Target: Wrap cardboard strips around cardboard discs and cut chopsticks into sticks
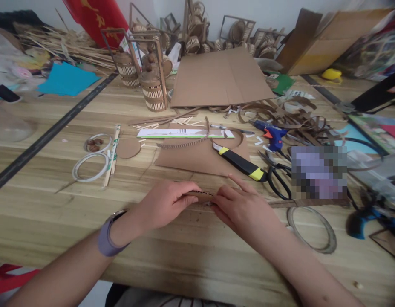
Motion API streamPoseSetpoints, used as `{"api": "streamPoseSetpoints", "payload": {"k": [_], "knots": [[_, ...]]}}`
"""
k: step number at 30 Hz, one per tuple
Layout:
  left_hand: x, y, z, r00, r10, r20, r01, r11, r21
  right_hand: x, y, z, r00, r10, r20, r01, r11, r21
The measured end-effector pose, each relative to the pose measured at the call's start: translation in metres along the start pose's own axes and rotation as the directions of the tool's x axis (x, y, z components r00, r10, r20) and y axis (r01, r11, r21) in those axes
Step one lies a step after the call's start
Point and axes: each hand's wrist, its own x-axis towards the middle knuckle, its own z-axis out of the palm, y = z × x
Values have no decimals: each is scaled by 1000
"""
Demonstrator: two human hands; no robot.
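Note:
Both my hands meet at the middle of the wooden table (56,221), close to its front edge. My left hand (165,202) has its fingers curled round one end of a narrow brown cardboard strip (202,196). My right hand (242,209) pinches the other end of the same strip, fingers pressed together, index finger pointing back. The strip lies low, just above the table top. A purple band sits on my left wrist (106,238).
Behind the hands lie a cardboard sheet (197,160), a yellow-black utility knife (240,162), black scissors (277,179) and a blue glue gun (272,134). Tape rings (90,166) lie left, a ring (312,228) right. Small wooden lanterns (152,85) and a large cardboard (219,79) stand farther back.

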Motion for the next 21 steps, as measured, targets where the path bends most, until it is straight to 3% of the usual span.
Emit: {"api": "streamPoseSetpoints", "payload": {"k": [15,21], "knots": [[0,4,0,1000,24,-7,-23,1000,11,0,-1,1,1000,4,-2,-4,999,-38],[-2,6,-4,994,-95,-63,90,993,-71,-1,-1,3,999,-9,-40,8,999,-32]]}}
